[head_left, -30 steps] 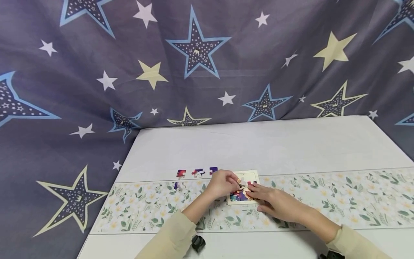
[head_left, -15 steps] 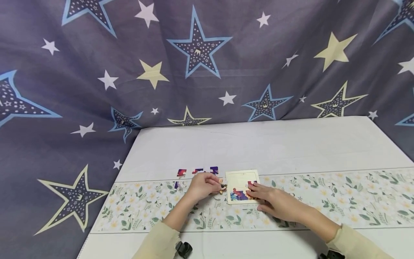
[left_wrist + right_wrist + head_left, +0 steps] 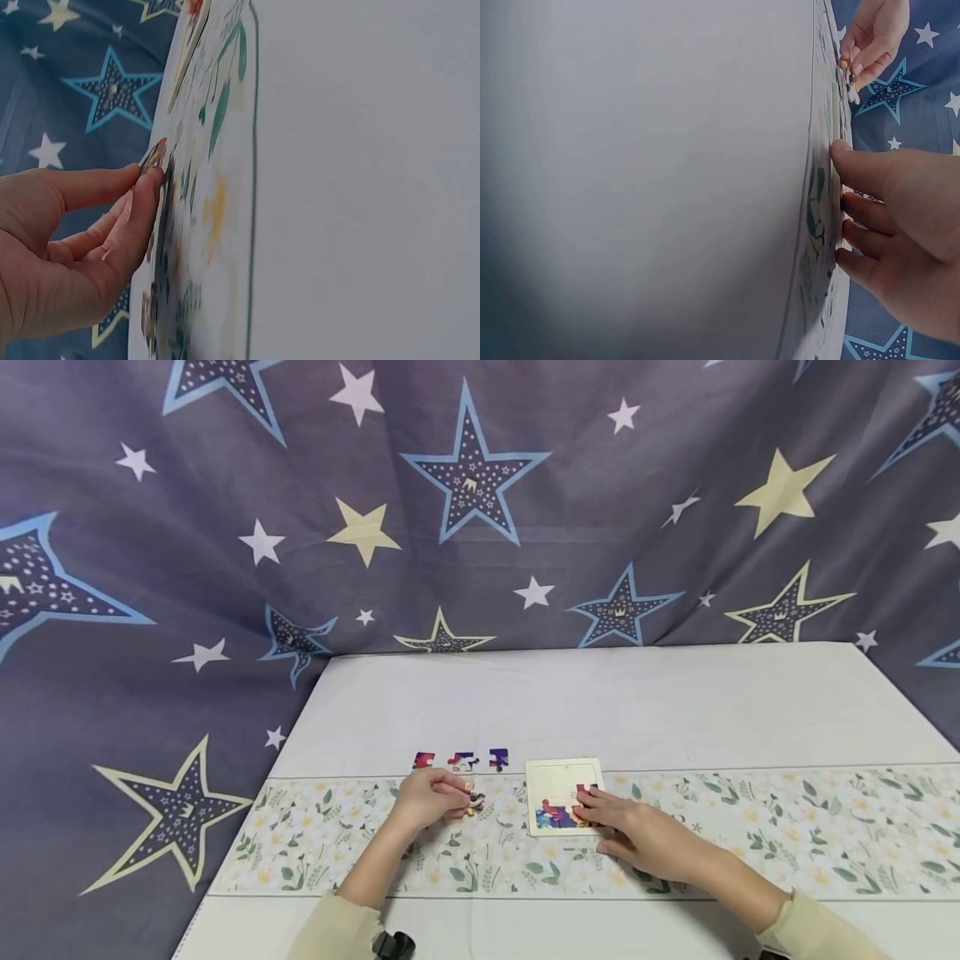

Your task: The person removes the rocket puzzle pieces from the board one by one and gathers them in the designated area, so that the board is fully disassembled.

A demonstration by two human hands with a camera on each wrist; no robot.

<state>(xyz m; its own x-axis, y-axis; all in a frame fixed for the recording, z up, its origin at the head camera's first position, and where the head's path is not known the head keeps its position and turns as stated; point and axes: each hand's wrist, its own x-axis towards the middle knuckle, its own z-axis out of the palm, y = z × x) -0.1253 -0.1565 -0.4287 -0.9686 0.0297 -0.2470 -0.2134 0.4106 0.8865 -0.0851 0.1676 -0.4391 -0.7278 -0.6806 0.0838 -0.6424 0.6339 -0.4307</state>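
My left hand (image 3: 429, 798) pinches a puzzle piece (image 3: 475, 802) between thumb and fingers, just above the floral strip and left of the puzzle tray. The left wrist view shows this piece (image 3: 154, 154) nearly edge-on at the fingertips. A shallow cream puzzle tray (image 3: 562, 773) has joined pieces (image 3: 553, 816) along its bottom and a red one at its right side; its upper left is bare. With fairly straight fingers, my right hand (image 3: 643, 833) rests on the tray's right side, covering part of the pieces there. In the right wrist view, its thumb (image 3: 862, 169) touches the near edge.
Three loose pieces lie in a row behind my left hand: a red one (image 3: 423, 761), a multicoloured one (image 3: 462, 762) and a purple one (image 3: 498, 759). The white table (image 3: 675, 702) carries a floral strip (image 3: 787, 827). A star-patterned curtain (image 3: 570, 510) hangs behind and at the left.
My left hand has carried the puzzle piece leftward from over the tray to the floral strip. It now hides the loose piece that lay there. My right hand has stayed on the tray.
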